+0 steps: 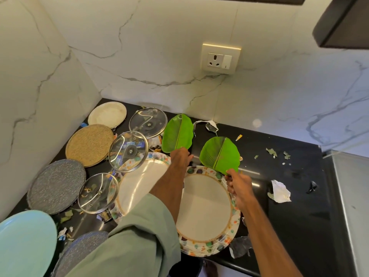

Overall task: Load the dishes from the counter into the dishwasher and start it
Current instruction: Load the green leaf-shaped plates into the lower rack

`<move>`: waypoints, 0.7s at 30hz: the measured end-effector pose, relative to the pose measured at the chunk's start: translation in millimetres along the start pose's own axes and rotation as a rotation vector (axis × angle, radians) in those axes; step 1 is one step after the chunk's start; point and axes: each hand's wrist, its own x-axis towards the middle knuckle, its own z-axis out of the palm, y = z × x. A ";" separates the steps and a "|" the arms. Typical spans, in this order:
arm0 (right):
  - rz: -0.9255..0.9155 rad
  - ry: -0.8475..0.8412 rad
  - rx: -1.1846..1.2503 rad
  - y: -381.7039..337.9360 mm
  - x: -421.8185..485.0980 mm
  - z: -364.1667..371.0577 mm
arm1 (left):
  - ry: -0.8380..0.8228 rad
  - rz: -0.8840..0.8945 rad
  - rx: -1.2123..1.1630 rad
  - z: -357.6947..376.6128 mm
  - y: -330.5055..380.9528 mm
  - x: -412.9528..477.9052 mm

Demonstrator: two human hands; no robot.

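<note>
Two green leaf-pattern plates are lifted over the black counter [289, 206]. My left hand [180, 156] grips the near rim of the left green plate [177, 132]. My right hand [238, 183] pinches the near rim of the right green plate [219, 153]. Below my arms lie two white plates with dotted rims, one on the left [139, 182] and one on the right [207, 208]. Three glass lids sit to the left: a far one [147, 121], a middle one [128, 150] and a near one [97, 192].
Round mats lie along the left wall: a cream one [107, 113], a tan one [88, 144], a grey one [57, 185]. A pale blue plate [26, 242] sits at the bottom left. Paper scraps [279, 191] and leaf bits litter the counter. A wall socket [219, 58] is behind.
</note>
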 end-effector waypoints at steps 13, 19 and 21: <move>-0.163 0.002 -0.002 4.0 -20.7 -63.6 | 0.306 0.523 0.283 -38.0 11.7 -105.1; -0.192 -0.082 0.143 13.4 -54.7 -109.3 | 0.326 0.743 0.285 -60.5 6.7 -181.1; -0.163 -0.145 0.213 17.6 -70.6 -123.2 | 0.326 0.762 0.270 -58.9 2.5 -195.8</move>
